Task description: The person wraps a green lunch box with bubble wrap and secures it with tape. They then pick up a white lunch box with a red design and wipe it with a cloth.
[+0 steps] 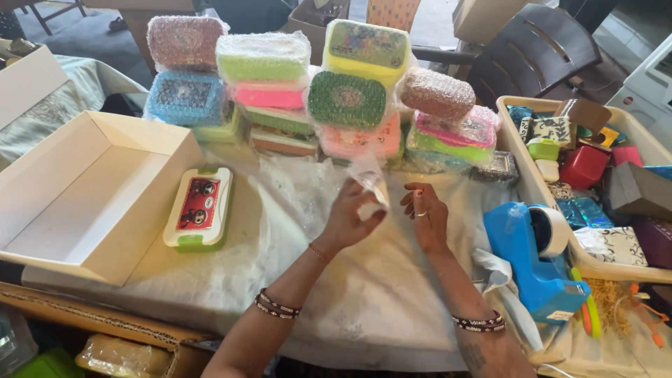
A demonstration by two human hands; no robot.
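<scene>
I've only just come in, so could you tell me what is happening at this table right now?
A person's left hand pinches a small clear piece of plastic wrap above the white cloth-covered table, with the right hand open beside it. Behind stands a stack of bubble-wrapped colourful lunch boxes. An unwrapped white-and-green lunch box lies beside an open white cardboard box; a blue tape dispenser sits to the right.

Soft, even daylight is falling on the table (pixel 364 294); its white cloth is glowing pale. Shadows are lying faint beside the white box (pixel 91 196). Bubble-wrapped boxes (pixel 315 91) are glinting mildly. Hands (pixel 381 213) are blurring slightly; corners are bending.
</scene>
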